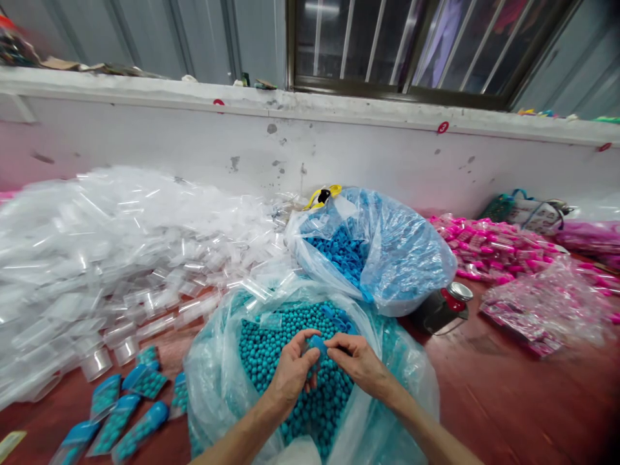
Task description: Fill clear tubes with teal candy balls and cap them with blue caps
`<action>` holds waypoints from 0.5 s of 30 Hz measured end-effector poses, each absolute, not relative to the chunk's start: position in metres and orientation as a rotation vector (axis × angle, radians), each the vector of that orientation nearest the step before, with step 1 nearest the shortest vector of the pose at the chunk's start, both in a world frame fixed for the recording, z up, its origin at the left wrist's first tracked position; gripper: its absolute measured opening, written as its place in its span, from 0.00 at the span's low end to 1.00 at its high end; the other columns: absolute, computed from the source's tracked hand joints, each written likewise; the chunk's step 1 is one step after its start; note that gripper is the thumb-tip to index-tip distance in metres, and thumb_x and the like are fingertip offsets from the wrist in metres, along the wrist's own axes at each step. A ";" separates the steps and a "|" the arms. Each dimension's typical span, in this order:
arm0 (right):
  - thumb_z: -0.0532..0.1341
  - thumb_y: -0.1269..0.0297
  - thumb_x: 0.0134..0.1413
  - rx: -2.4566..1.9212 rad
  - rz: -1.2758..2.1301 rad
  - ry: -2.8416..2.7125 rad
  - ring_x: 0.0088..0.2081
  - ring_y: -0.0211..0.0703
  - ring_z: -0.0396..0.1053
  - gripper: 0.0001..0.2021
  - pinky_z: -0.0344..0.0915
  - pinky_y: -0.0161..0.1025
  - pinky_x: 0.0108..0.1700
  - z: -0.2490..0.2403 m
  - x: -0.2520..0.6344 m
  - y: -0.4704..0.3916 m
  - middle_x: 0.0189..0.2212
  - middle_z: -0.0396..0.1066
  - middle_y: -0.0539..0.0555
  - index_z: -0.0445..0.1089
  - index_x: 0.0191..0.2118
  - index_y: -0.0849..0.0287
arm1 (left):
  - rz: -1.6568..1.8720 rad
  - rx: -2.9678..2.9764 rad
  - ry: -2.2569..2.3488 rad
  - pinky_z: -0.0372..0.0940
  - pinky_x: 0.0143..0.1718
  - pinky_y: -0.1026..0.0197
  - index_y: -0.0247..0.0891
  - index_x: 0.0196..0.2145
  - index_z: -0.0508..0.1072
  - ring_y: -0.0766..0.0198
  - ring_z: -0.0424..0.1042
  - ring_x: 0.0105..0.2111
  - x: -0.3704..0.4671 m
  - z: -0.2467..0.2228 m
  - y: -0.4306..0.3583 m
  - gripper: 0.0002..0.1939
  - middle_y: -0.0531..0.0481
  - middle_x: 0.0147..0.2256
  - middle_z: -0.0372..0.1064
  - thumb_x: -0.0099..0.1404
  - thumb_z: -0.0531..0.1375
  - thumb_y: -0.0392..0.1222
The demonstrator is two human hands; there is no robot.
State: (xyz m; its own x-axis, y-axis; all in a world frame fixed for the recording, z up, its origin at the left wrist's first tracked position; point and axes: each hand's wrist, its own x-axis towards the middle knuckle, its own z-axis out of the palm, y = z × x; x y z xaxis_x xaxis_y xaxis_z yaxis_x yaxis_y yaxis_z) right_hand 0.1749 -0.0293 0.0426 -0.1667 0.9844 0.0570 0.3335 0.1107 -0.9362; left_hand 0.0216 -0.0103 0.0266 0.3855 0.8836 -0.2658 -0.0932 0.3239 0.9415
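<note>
My left hand [292, 367] is closed around a small tube, mostly hidden by the fingers. At its top sits a blue cap [317, 343], and the fingertips of my right hand [357, 363] pinch the cap's right side. Both hands are above a large clear plastic bag [213, 361] filled with teal balls [265, 361]. One empty clear tube [270, 321] lies on the balls. Behind it, another bag [407, 252] holds loose blue caps [336, 252]. Several filled tubes [116, 423] with blue caps lie at the lower left.
A big heap of clear empty tubes [121, 258] covers the left side. To the right stand a dark jar [443, 307] with a silver lid, a pile of pink capped pieces [494, 245] and a crumpled clear bag [557, 300]. A white wall [184, 142] runs behind the red surface [489, 400].
</note>
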 end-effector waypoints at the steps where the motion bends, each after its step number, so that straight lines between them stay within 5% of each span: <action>1: 0.56 0.63 0.49 -1.288 1.124 -1.600 0.22 0.32 0.56 0.08 0.55 0.31 0.25 0.043 0.177 -0.029 0.20 0.59 0.45 0.70 0.28 0.59 | 0.786 1.032 0.953 0.49 0.10 0.71 0.36 0.44 0.59 0.73 0.58 0.11 0.020 0.026 -0.011 0.24 0.61 0.17 0.59 0.51 0.58 0.48; 5: 0.59 0.63 0.43 -1.167 1.429 -1.428 0.21 0.31 0.58 0.11 0.59 0.31 0.24 0.046 0.182 -0.021 0.27 0.63 0.47 0.70 0.36 0.59 | 0.682 1.041 0.830 0.55 0.12 0.70 0.37 0.44 0.57 0.69 0.64 0.13 0.010 0.025 -0.008 0.26 0.58 0.20 0.63 0.52 0.58 0.52; 9: 0.59 0.64 0.41 -1.239 1.369 -1.208 0.20 0.33 0.61 0.25 0.62 0.33 0.24 0.044 0.174 -0.014 0.24 0.64 0.46 0.62 0.50 0.60 | 0.640 1.117 0.828 0.52 0.10 0.71 0.39 0.43 0.57 0.71 0.62 0.11 0.007 0.026 -0.009 0.24 0.59 0.19 0.62 0.53 0.56 0.55; 12: 0.54 0.62 0.49 -1.301 1.173 -1.430 0.34 0.42 0.68 0.21 0.65 0.40 0.38 0.043 0.162 -0.020 0.34 0.70 0.54 0.63 0.50 0.60 | 0.691 1.163 0.973 0.50 0.10 0.71 0.39 0.44 0.57 0.74 0.57 0.10 0.010 0.029 -0.014 0.24 0.61 0.18 0.58 0.54 0.56 0.54; 15: 0.53 0.60 0.52 -1.369 1.070 -1.742 0.52 0.48 0.59 0.23 0.55 0.46 0.53 0.041 0.153 -0.033 0.51 0.62 0.58 0.58 0.54 0.59 | 0.766 1.107 1.073 0.55 0.15 0.69 0.42 0.51 0.54 0.73 0.58 0.14 0.012 0.031 -0.019 0.28 0.60 0.21 0.59 0.54 0.56 0.50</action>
State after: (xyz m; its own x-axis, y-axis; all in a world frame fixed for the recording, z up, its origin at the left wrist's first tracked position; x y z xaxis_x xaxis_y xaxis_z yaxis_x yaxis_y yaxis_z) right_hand 0.1531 -0.0327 0.0411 -0.2268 0.9738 0.0160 0.4263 0.1140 -0.8974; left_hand 0.0124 -0.0188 0.0312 0.3256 0.9008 -0.2873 0.0210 0.2969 0.9547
